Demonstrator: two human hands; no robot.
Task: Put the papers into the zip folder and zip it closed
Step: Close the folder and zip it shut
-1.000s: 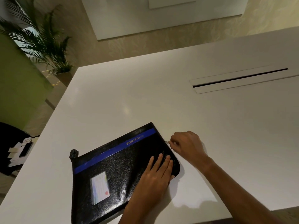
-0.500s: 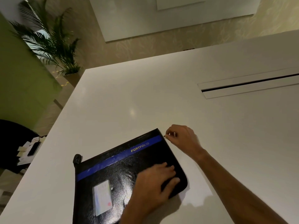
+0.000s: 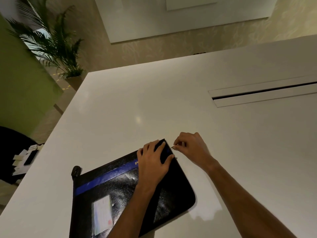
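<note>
glossy black zip folder [image 3: 173, 191] with a blue stripe [image 3: 106, 177], on a plain white table [image 3: 137, 103], green palm [image 3: 51, 42] beyond.

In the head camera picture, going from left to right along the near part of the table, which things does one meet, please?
Zip folder's end tab → card window on the zip folder → left hand, pressing the folder's far corner → zip pull → right hand, fingers pinching the pull → bare table.

Folder [image 3: 130, 191] low centre on table [image 3: 154, 103]; left hand [image 3: 154, 162] atop its upper corner, right hand [image 3: 192, 150] just beside; plant [image 3: 56, 48] upper left.
</note>
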